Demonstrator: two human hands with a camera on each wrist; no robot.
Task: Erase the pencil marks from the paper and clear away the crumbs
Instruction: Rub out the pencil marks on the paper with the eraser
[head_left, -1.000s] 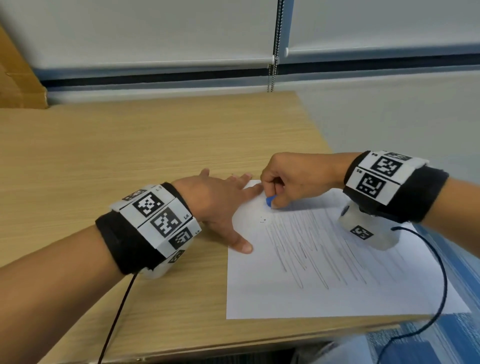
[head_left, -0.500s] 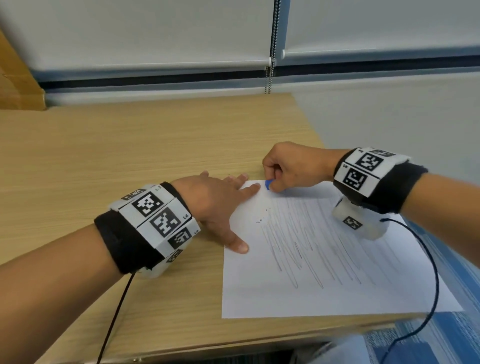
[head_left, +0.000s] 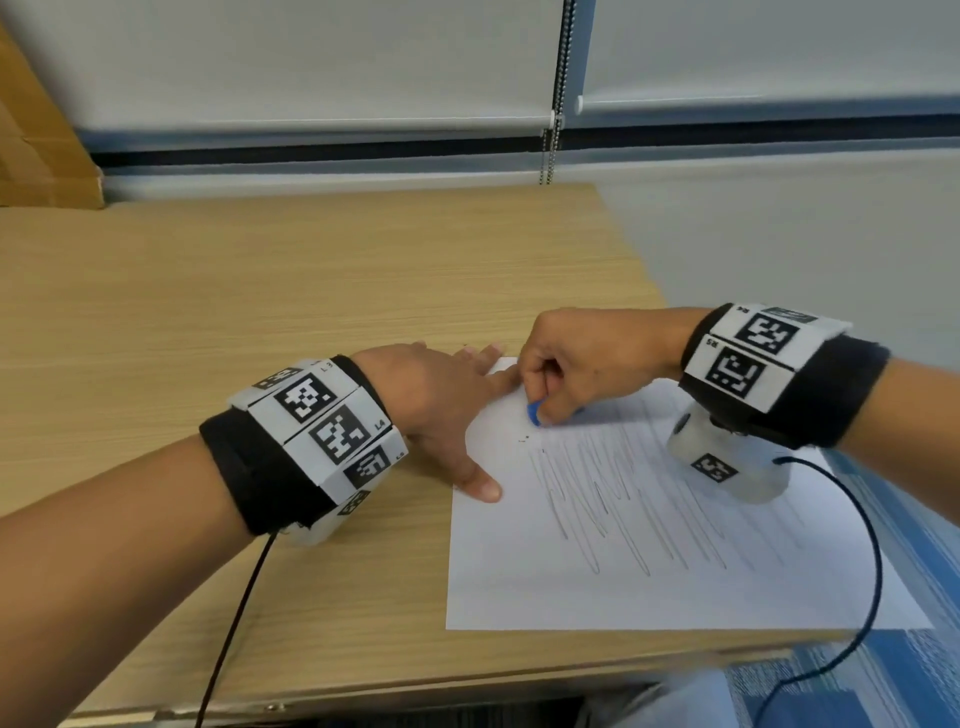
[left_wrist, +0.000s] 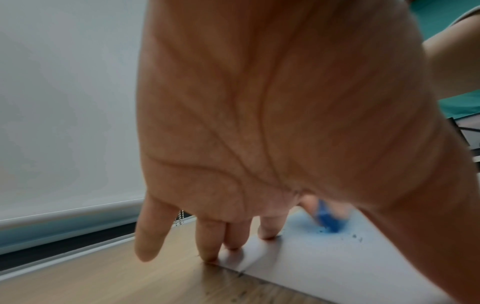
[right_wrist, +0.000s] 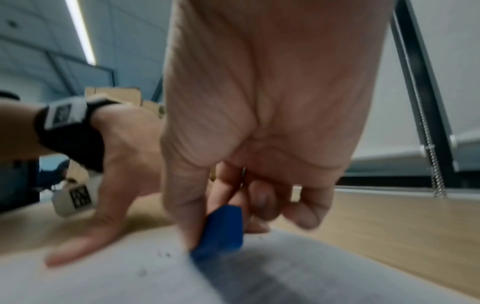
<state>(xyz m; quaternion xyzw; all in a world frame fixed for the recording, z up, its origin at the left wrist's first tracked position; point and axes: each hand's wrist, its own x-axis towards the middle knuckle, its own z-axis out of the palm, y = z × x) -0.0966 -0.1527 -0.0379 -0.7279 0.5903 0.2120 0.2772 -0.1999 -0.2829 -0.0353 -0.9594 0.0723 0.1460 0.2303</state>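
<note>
A white sheet of paper (head_left: 649, 587) with grey zigzag pencil marks (head_left: 613, 499) lies at the desk's near right corner. My right hand (head_left: 540, 400) pinches a small blue eraser (head_left: 533, 414) between thumb and fingers and presses its tip on the paper's top left area, above the marks. The right wrist view shows the eraser (right_wrist: 221, 230) standing on the sheet (right_wrist: 116, 283). My left hand (head_left: 467, 410) lies flat with fingers spread, its fingertips (left_wrist: 267, 232) and thumb holding the paper's left edge (left_wrist: 324, 273). A few dark crumbs (head_left: 524, 439) lie near the eraser (left_wrist: 328, 221).
The wooden desk (head_left: 260, 291) stretches left and back to a window ledge with a blind and its bead chain (head_left: 556, 130). A cardboard box (head_left: 36, 156) stands at the far left. The desk's right edge drops to blue carpet (head_left: 909, 675). Black wrist cables hang off the front.
My right hand has rubbed the eraser up toward the paper's top edge and back down again. The left hand has stayed pressed on the paper.
</note>
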